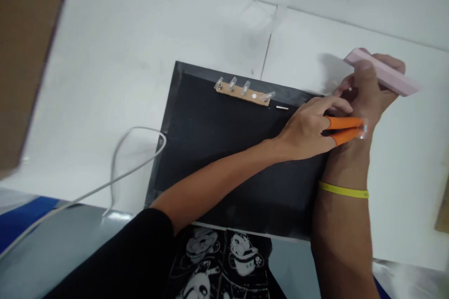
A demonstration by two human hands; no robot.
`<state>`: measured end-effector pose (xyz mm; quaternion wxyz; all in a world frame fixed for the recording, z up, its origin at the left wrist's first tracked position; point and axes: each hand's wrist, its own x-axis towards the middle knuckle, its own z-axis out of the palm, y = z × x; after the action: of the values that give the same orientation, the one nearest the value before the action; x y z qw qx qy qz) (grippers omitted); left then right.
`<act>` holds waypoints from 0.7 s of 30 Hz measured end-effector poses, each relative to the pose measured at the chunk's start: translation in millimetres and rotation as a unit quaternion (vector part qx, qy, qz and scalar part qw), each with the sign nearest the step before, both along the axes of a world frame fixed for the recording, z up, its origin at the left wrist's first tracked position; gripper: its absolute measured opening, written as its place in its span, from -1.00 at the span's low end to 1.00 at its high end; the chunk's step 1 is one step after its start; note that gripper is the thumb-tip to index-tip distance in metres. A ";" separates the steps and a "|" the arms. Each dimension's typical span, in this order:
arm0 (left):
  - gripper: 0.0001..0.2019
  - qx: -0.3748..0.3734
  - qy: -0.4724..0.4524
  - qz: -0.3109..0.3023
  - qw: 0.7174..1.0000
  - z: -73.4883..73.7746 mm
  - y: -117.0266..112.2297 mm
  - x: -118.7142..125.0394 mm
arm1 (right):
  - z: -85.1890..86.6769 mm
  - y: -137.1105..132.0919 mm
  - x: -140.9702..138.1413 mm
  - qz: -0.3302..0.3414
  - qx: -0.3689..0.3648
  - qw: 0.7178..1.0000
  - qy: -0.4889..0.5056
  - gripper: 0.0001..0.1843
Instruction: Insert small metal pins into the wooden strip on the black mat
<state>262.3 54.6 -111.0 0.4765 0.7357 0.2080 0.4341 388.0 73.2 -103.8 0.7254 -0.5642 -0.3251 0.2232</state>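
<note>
My left hand point(308, 126) reaches across a black mat point(224, 163), with orange covers point(343, 130) on two fingers. Those fingertips are pinched around a small clear plastic piece point(363, 128), just above my right wrist. At the upper right, my right hand point(372, 79) is closed on a pale pink bar point(386, 72), held tilted above the white table. A brown strip point(242, 94) lies along the mat's far edge, bearing several clear plastic pieces and a white dot. Beside its right end rests a thin, shiny metal piece point(282, 108).
A pale cable point(140, 163) loops over the mat's left edge and runs off to the lower left. The white table point(115, 56) surrounds the mat, with a seam at the back. A brown panel point(28, 56) stands at the far left.
</note>
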 end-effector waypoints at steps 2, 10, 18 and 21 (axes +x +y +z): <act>-0.93 -0.011 -0.007 -0.003 1.000 -3.2 -0.2 2.6 | -1.8 6.5 2.2 0.012 0.005 1.000 -0.007 -0.73; -0.90 -0.064 -0.060 0.011 0.996 -3.3 -2.4 5.2 | -3.5 10.2 -5.5 0.040 0.002 0.998 -0.049 -0.67; -0.88 -0.073 0.014 0.002 0.997 4.1 -2.3 -0.3 | 1.2 7.1 -7.3 0.017 -0.030 0.999 -0.041 -0.71; -0.86 -0.091 0.072 -0.017 0.993 9.0 -2.9 -3.3 | 4.6 6.8 -8.7 0.020 -0.029 0.999 -0.019 -0.69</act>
<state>259.0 51.7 -102.0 0.5325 0.7218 0.2681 0.3515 379.3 80.0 -99.2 0.6978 -0.5826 -0.3435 0.2357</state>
